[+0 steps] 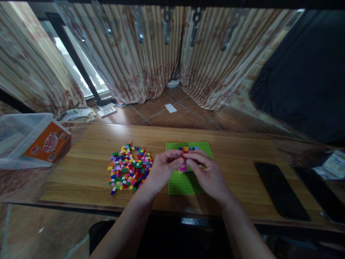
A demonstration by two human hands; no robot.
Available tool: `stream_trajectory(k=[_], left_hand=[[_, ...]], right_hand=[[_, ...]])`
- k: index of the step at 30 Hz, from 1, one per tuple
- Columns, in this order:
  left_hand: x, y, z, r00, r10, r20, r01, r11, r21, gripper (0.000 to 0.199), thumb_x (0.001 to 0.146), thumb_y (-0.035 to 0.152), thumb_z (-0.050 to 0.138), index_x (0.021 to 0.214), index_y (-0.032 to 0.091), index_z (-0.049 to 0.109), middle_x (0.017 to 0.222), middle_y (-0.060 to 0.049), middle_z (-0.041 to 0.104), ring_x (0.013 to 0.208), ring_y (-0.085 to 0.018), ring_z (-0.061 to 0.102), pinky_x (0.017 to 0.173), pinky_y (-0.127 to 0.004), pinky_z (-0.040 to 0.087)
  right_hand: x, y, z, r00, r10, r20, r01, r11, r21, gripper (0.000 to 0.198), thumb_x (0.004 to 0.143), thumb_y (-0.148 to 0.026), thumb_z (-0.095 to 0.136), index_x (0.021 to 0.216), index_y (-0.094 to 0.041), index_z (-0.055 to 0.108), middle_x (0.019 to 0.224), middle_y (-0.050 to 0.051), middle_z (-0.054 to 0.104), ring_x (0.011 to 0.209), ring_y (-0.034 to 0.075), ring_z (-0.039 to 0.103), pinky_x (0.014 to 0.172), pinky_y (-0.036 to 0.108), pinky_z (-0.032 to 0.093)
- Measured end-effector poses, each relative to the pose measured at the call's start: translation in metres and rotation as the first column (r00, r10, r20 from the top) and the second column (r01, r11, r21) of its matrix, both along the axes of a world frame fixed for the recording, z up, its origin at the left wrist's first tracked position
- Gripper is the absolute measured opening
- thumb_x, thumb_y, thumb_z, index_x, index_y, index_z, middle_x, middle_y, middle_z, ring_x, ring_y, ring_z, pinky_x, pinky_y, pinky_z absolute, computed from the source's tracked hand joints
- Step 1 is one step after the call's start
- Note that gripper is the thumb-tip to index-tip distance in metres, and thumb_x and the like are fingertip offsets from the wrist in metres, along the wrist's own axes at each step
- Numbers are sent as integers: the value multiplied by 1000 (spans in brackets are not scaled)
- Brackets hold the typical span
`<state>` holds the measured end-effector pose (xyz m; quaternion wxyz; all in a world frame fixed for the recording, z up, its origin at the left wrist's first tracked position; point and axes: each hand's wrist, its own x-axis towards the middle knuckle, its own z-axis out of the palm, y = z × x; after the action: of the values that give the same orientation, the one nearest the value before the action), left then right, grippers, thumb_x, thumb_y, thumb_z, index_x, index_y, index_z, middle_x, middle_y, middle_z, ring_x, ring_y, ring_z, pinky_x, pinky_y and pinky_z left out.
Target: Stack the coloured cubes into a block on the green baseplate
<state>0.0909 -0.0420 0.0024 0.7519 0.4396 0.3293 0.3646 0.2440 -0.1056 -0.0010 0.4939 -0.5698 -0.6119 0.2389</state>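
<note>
A green studded baseplate [183,185] lies on the wooden table, with colored toy bricks [187,149] built up on its far middle part. Over these bricks my left hand [165,167] and my right hand [206,172] meet, fingertips close together. Both hands have their fingers pinched round a small red brick [184,154]; the fingers cover much of it. Pink bricks [183,167] show just below the fingertips. To the left of my left hand spreads a loose pile of small bricks [129,167] in many colors.
The wooden table [86,158] has a dark phone-like slab [280,190] on its right, with a second dark slab [320,190] beyond. A clear plastic bin [16,140] with an orange label stands at the left. Striped curtains [140,64] hang behind, above a tiled floor.
</note>
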Motion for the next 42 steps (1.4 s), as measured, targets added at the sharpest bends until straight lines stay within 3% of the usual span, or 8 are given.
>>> stream_trajectory(k=[10, 17, 20, 26, 35, 42], left_hand=[[1, 0, 0, 999, -38, 13, 38, 999, -37, 37, 66, 33, 85, 94, 14, 70, 82, -3, 74, 67, -13, 67, 73, -30, 56], [-2, 6, -15, 962, 136, -237, -92, 978, 189, 17, 77, 28, 70, 89, 15, 71, 76, -2, 70, 66, -13, 63, 66, -25, 51], [-3, 7, -20, 934, 156, -321, -60, 956, 289, 14, 78, 23, 65, 88, 16, 73, 77, -2, 71, 66, -14, 61, 63, -24, 49], [-1, 4, -18, 930, 147, -337, -29, 943, 331, 13, 77, 17, 63, 86, 17, 73, 79, -2, 72, 70, -15, 62, 66, -24, 48], [-2, 4, -18, 940, 121, -319, -18, 951, 309, 12, 76, 12, 62, 82, 17, 71, 77, -2, 71, 72, -15, 63, 69, -24, 48], [-3, 5, -20, 939, 98, -331, 24, 938, 346, 13, 78, 11, 60, 82, 16, 71, 75, -1, 70, 71, -14, 63, 68, -23, 49]], right_hand=[[0, 2, 2, 998, 8, -68, -10, 1000, -27, 14, 92, -33, 62, 95, -28, 74, 101, 4, 69, 101, 20, 65, 89, 39, 52], [28, 4, -6, 949, -304, 83, 302, 952, 41, 18, 88, -38, 62, 90, -27, 76, 102, 6, 68, 96, 24, 64, 77, 39, 53], [30, 5, -10, 942, -282, 183, 274, 959, 66, 19, 90, -37, 61, 91, -28, 77, 103, 6, 67, 99, 24, 63, 84, 43, 53], [17, 8, -14, 930, -236, 282, 231, 972, 54, 17, 88, -32, 62, 92, -28, 78, 105, 7, 64, 103, 26, 61, 91, 48, 50], [10, 12, -18, 926, -343, 158, 349, 937, -9, 11, 79, -29, 66, 80, -25, 76, 105, 8, 63, 101, 26, 61, 85, 45, 51], [6, 19, -28, 879, -476, -27, 472, 878, -81, 16, 69, -32, 71, 81, -21, 72, 105, 8, 63, 100, 25, 60, 82, 40, 50]])
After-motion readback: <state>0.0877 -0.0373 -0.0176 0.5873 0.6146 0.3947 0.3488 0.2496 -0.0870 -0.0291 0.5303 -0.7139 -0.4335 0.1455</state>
